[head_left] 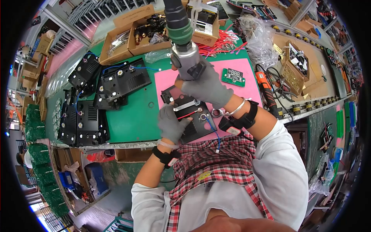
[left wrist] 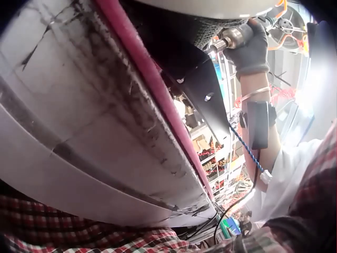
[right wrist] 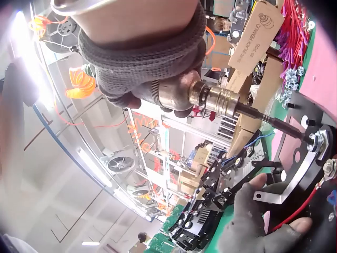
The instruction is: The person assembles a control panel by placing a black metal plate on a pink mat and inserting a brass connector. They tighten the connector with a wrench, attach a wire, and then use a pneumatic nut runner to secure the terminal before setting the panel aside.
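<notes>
In the head view the gloved right hand (head_left: 208,87) grips a metal power driver (head_left: 188,58). The right wrist view shows the driver's long bit (right wrist: 284,128) meeting a nut (right wrist: 315,141) at one end of a bent metal strip (right wrist: 289,184). That strip lies on a black panel (head_left: 199,129), which rests on the pink mat (head_left: 247,91). The gloved left hand (head_left: 172,123) holds the panel's left side, thumb and fingers spread beside the strip and a red wire (right wrist: 297,211). A blue wire (head_left: 212,125) hangs from the panel's near edge.
Several black panels (head_left: 125,79) with blue wires lie on the green table (head_left: 129,123) at left. Cardboard boxes (head_left: 116,42) and red wires (head_left: 222,44) stand behind. A green display board (head_left: 233,77) lies on the mat; an orange-black tool (head_left: 266,91) is at right.
</notes>
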The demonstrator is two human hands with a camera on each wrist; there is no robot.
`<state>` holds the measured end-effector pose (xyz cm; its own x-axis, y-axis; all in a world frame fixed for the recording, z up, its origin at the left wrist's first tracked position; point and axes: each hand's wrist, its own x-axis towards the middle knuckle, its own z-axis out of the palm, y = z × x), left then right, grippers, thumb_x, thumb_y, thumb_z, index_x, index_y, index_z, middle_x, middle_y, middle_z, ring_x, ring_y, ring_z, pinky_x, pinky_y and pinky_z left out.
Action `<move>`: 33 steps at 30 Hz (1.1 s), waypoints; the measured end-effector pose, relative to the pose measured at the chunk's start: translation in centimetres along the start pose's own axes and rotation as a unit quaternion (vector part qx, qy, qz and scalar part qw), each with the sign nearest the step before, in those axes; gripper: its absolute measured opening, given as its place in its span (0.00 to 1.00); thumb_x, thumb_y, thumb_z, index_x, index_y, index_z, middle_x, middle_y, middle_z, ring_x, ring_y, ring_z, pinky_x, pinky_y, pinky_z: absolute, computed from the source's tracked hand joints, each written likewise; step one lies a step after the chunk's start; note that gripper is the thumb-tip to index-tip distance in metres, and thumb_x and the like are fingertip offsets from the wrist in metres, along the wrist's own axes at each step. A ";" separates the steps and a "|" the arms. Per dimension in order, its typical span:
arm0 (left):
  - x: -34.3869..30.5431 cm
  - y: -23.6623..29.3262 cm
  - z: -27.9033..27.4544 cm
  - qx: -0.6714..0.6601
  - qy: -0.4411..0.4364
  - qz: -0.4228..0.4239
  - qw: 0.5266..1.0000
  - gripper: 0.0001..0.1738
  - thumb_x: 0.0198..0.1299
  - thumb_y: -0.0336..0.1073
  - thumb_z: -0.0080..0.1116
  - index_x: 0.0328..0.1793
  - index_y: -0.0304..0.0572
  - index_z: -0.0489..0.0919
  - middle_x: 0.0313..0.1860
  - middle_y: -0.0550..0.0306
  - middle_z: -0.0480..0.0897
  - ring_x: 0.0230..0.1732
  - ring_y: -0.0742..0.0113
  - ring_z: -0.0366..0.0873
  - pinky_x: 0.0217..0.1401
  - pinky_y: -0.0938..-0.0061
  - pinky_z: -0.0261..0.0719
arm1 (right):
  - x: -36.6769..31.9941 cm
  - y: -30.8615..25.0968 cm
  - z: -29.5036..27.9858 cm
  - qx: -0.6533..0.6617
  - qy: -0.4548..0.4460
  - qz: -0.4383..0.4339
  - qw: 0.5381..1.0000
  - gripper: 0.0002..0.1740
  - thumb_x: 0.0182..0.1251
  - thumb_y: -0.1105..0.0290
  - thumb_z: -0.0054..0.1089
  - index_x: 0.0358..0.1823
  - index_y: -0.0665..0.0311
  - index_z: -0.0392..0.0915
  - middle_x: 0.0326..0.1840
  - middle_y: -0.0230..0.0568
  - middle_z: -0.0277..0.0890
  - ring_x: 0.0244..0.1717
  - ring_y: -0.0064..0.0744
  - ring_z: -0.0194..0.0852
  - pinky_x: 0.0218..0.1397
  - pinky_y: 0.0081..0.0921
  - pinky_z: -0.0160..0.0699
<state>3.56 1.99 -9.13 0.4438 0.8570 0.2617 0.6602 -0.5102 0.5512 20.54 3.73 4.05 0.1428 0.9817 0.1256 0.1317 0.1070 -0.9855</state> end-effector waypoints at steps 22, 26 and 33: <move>-0.5 0.3 0.7 0.128 0.013 0.053 0.990 0.35 0.41 0.58 0.64 0.51 0.42 0.74 0.45 0.54 0.72 0.55 0.52 0.65 0.57 0.57 0.62 | -1.3 1.9 0.7 -0.053 0.013 -0.076 0.996 0.40 0.38 0.64 0.65 0.58 0.63 0.61 0.43 0.51 0.73 0.45 0.50 0.73 0.48 0.38 0.72; -0.5 0.3 0.9 0.137 0.007 0.038 0.990 0.34 0.41 0.58 0.64 0.51 0.42 0.74 0.45 0.55 0.72 0.55 0.53 0.64 0.55 0.57 0.63 | -1.4 1.0 1.1 0.006 0.003 -0.066 0.998 0.41 0.38 0.64 0.66 0.58 0.63 0.61 0.43 0.51 0.73 0.45 0.49 0.73 0.48 0.39 0.72; -0.6 0.1 1.1 0.132 0.019 0.047 0.990 0.34 0.40 0.57 0.64 0.49 0.42 0.74 0.45 0.55 0.72 0.54 0.52 0.65 0.53 0.57 0.65 | -1.4 2.4 1.0 -0.041 0.011 -0.074 0.996 0.41 0.38 0.64 0.66 0.58 0.63 0.61 0.44 0.51 0.73 0.46 0.49 0.72 0.49 0.38 0.72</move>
<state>4.02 1.41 -10.11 0.4909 0.8048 0.3335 0.7547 -0.5841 0.2988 19.64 2.79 1.35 0.1375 0.9526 0.2715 0.2332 0.2353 -0.9435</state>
